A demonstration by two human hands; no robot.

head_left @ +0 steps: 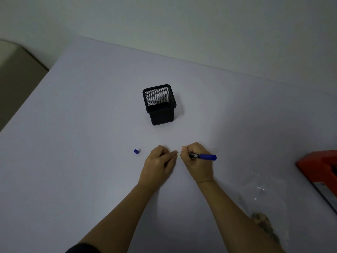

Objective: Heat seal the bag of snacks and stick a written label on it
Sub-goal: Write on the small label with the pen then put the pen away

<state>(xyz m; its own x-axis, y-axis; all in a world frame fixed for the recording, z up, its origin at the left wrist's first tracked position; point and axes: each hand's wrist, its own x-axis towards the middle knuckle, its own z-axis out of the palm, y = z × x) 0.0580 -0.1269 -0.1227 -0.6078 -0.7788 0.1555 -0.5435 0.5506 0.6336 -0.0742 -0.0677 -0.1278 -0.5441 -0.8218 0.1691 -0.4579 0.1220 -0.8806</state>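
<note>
My right hand (197,162) grips a blue marker (206,156) with its tip down on a small white label (178,155) lying on the table. My left hand (160,162) pins the label's left end with its fingertips. The marker's blue cap (136,151) lies loose to the left of my hands. A clear plastic bag of snacks (262,199) lies flat at the lower right, with brown snacks (264,222) at its near end. The red heat sealer (321,172) sits at the right edge, partly cut off.
A black mesh pen holder (160,105) stands upright behind my hands, and looks empty. The pale table (82,106) ends at a wall at the back and drops off along the left side.
</note>
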